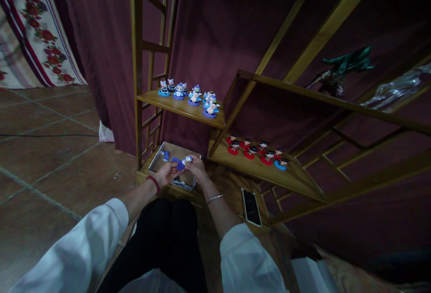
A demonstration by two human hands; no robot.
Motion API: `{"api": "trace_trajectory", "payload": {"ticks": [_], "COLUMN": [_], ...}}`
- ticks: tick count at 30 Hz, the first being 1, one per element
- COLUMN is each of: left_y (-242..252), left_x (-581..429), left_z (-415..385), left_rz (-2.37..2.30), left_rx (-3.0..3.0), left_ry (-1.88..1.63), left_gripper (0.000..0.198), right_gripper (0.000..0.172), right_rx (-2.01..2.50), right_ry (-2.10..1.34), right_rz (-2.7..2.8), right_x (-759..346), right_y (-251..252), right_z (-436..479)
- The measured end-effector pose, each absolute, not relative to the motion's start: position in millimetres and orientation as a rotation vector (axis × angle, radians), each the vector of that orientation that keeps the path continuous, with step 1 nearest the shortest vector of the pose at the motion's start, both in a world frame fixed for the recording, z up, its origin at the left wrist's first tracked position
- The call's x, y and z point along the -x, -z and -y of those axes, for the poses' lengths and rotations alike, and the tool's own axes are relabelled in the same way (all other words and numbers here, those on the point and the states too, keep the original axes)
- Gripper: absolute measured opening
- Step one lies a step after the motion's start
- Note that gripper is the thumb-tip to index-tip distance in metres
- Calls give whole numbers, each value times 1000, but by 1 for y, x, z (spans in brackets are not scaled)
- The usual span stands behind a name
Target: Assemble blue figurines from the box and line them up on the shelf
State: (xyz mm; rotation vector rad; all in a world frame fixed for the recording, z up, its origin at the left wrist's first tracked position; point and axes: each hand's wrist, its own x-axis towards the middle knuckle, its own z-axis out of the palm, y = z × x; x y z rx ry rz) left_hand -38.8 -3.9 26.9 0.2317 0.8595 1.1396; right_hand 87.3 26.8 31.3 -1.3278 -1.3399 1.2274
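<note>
Over an open cardboard box [158, 156] on the low shelf, both my hands are close together. My left hand [167, 174] is closed on a round purple base [178, 163] by its edge. In my right hand [196, 168] is a small white and purple figurine [187, 160], pinched in the fingers and held against the base. Whether the two pieces are joined I cannot tell. Another blue-purple figurine [165, 155] lies inside the box at the left. Part of the box's inside is hidden under my hands.
Several figurines on purple and blue bases [194, 94] stand on the upper left shelf [182, 108]. Several red-based figurines [251, 151] stand on the right shelf [289, 178]. A phone [251, 207] lies lower right. Wooden uprights [135, 59] frame the shelves; a green figure [350, 62] stands higher up.
</note>
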Motion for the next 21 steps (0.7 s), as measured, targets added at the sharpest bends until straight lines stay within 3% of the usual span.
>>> {"api": "trace_trajectory", "payload": {"ticks": [13, 21], "left_y": [-26, -27], "left_x": [37, 37], "left_z": [11, 14], "left_rz": [-951, -979], "left_rx": [-447, -562], "left_ry": [-1298, -1276], "left_gripper": [43, 39], "right_gripper": [34, 29], "right_rx": [1335, 1328], "right_ry": [-1374, -1403], "right_rz": [1037, 1045], "right_x": [-85, -85], "right_y": [-32, -35], "right_z": [-22, -20]}}
